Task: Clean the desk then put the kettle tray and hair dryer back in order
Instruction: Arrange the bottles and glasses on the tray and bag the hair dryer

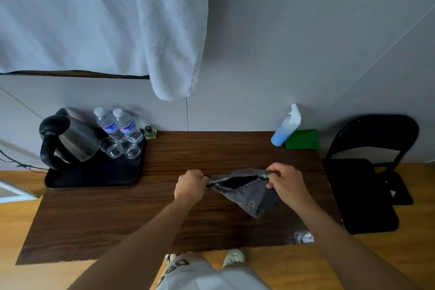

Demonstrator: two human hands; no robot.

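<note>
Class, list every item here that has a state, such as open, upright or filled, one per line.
Drawstring bag: mouth partly open, held at both ends.
Left hand: grips the bag's left end.
Right hand: grips its right end.
Kettle: upright on the tray.
Water bottles: upright, capped.
Glasses: upright, empty.
Spray bottle: upright, part-filled with blue liquid.
Chair: unfolded.

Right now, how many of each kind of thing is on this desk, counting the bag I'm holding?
Kettle: 1
Tray: 1
Water bottles: 2
Glasses: 2
Small glass bottle: 1
Spray bottle: 1
Green cloth: 1
Grey bag: 1
Total: 10
</note>
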